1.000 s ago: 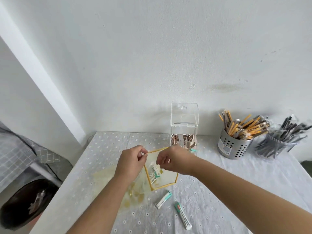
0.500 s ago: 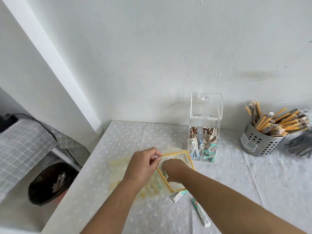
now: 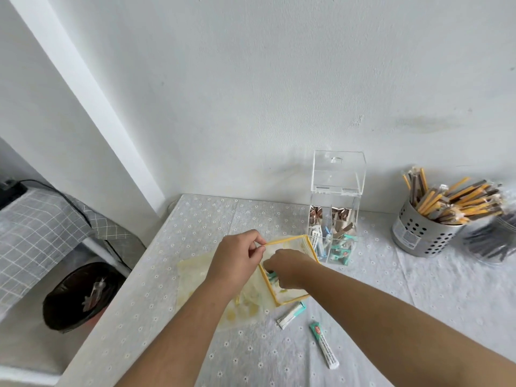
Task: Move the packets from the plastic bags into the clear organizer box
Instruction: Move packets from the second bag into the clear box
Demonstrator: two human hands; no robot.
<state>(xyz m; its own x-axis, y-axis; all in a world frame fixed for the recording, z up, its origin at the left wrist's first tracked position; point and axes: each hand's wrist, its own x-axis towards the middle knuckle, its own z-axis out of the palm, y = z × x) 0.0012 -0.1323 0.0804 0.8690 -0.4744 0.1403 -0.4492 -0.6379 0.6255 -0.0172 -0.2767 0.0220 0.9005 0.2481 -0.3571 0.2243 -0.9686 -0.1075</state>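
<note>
A clear plastic bag with a yellow rim (image 3: 290, 241) lies open on the table. My left hand (image 3: 236, 259) pinches the rim at its left side and holds the mouth open. My right hand (image 3: 287, 268) is inside the bag, fingers closed around white-and-teal packets (image 3: 271, 275). The clear organizer box (image 3: 336, 203) stands just behind the bag with its lid up; brown and teal packets fill its compartments. Two loose packets lie on the cloth in front: one (image 3: 291, 314) near the bag, another (image 3: 324, 345) closer to me.
A second yellowish plastic bag (image 3: 192, 277) lies flat under my left forearm. A perforated metal holder (image 3: 418, 236) full of stick packets stands at the right, a darker holder (image 3: 491, 238) beside it. A black bin (image 3: 75, 297) sits on the floor left of the table edge.
My right hand went from the bag's rim down into the bag and closed on packets. The left hand kept hold of the rim. The view shifted left and down.
</note>
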